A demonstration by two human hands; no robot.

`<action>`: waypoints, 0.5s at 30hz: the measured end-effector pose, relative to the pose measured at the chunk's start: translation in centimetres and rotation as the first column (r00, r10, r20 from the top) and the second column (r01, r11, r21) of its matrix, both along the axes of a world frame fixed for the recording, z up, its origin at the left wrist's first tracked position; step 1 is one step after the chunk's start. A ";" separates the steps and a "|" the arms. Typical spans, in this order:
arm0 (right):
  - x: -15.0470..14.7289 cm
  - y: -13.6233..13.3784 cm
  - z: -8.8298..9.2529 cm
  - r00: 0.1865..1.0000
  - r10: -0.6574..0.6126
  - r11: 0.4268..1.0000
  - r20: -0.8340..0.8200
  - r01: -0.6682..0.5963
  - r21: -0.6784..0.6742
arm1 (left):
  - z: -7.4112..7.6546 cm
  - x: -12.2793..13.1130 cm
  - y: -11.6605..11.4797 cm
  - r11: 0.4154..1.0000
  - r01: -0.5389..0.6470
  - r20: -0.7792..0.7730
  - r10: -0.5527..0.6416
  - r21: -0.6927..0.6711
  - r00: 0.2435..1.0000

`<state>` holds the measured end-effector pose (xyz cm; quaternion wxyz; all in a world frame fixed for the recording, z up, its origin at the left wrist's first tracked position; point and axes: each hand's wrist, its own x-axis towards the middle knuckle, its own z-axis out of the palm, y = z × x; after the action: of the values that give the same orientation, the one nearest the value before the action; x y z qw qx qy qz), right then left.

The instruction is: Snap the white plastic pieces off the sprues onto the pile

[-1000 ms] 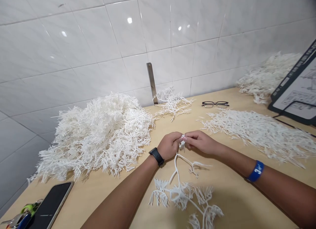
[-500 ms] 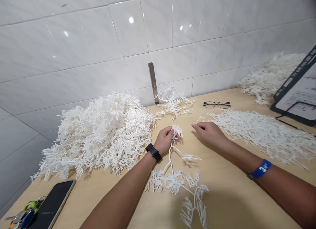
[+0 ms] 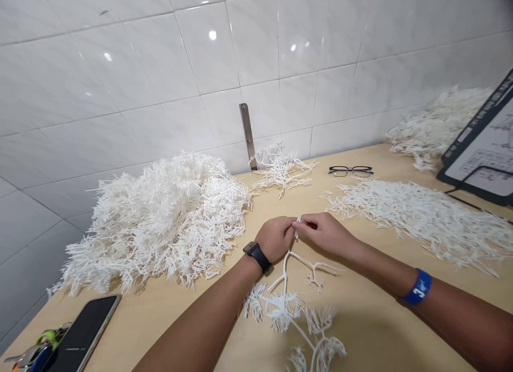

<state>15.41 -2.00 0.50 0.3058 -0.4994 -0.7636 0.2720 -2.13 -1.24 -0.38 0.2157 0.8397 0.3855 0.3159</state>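
Observation:
My left hand (image 3: 276,237), with a black watch at its wrist, is closed on the upper end of a white plastic branch (image 3: 285,273). Below it the forked stem hangs toward me over the table, with feathery white tufts (image 3: 282,313) on several twigs. My right hand (image 3: 328,233) meets the left one fingertip to fingertip, pinching a small white tuft (image 3: 297,230) at the branch's end. Fingers cover most of that tuft. A blue band circles my right forearm.
On the wooden table, a big heap of white tufts (image 3: 160,217) stands left. Bare white branches (image 3: 285,169) lie by the wall, glasses (image 3: 350,171) beside them. Loose white pieces (image 3: 417,217) spread right. A phone (image 3: 86,329) and keys (image 3: 38,350) lie front left.
My right hand has come left and closed on the tuft at my left hand's fingertips. My left hand has shifted slightly right and down, and the branch has swung with it.

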 end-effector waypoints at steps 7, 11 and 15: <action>0.3 0.3 -0.4 0.955 0.143 0.983 -0.259 -0.167 -0.074 | -0.4 -0.3 0.9 0.972 0.083 0.203 -0.038 -0.218 0.979; 0.1 0.5 -0.9 0.919 0.165 0.975 -0.358 -0.207 -0.083 | -0.3 -0.3 1.2 0.937 0.133 0.342 -0.016 -0.323 0.940; 0.0 0.5 -0.7 0.881 0.154 0.972 -0.448 -0.216 -0.091 | -0.5 -0.6 1.8 0.870 0.176 0.500 0.089 -0.460 0.862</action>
<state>15.43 -1.50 -0.20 0.4071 -0.3701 -0.6987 0.4573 -2.74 0.59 -0.93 0.5222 0.6531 0.3628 0.4113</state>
